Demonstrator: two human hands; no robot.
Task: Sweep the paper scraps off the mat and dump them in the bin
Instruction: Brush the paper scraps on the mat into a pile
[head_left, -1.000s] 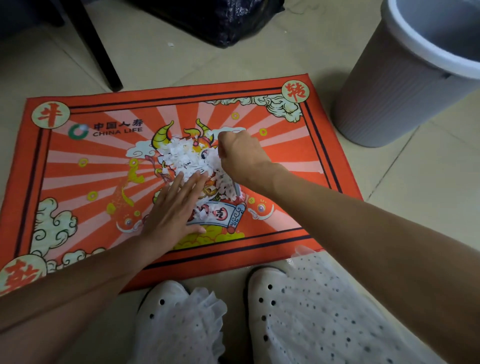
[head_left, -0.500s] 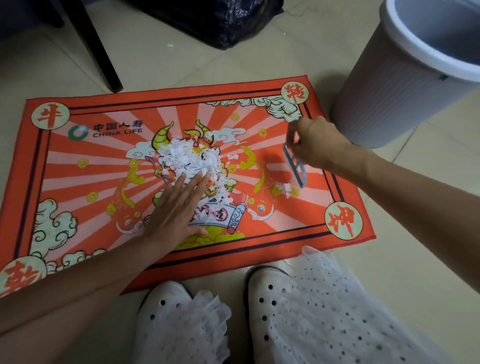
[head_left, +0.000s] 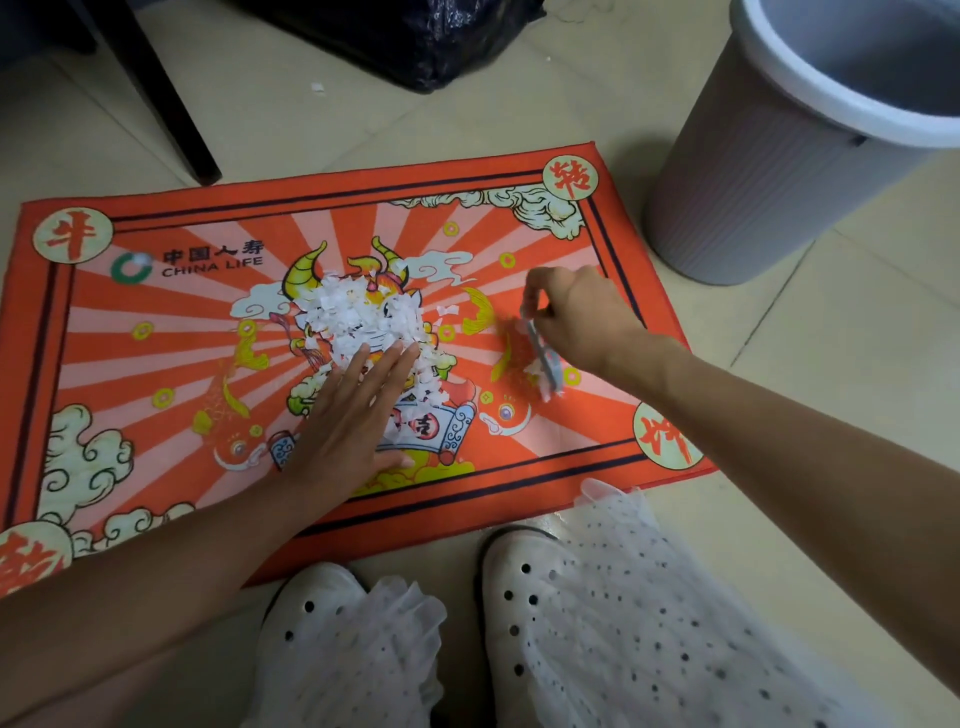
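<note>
The main pile of white paper scraps (head_left: 363, 317) is heaped on the ox figure at the middle of the orange printed mat (head_left: 104, 332). It is walled in on its near side by the left hand (head_left: 353, 415), which is laid flat with straight fingers and grasps nothing. To the right of the pile, a small grey brush-like tool (head_left: 543, 358) is pinched in the curled fingers of the right hand (head_left: 576, 317), and a small clump of scraps is gathered against its lower end.

The light scraps could be flicked over the mat edge onto the tiled floor if the stroke is made too fast; one stray bit (head_left: 317, 87) already lies on the tiles beyond the mat's far edge. Pieces could also slip past the left hand, since the pile spreads wider than the palm. The grey ribbed bin (head_left: 753, 171) stands well right of the pile, off the mat's far right corner, so scraps may be shed during the carry.

Compared with half a second ago, the right hand has been brought back from the mat's right border toward the pile, and the tool has been lowered onto the loose scraps. The left hand has not been moved.
</note>
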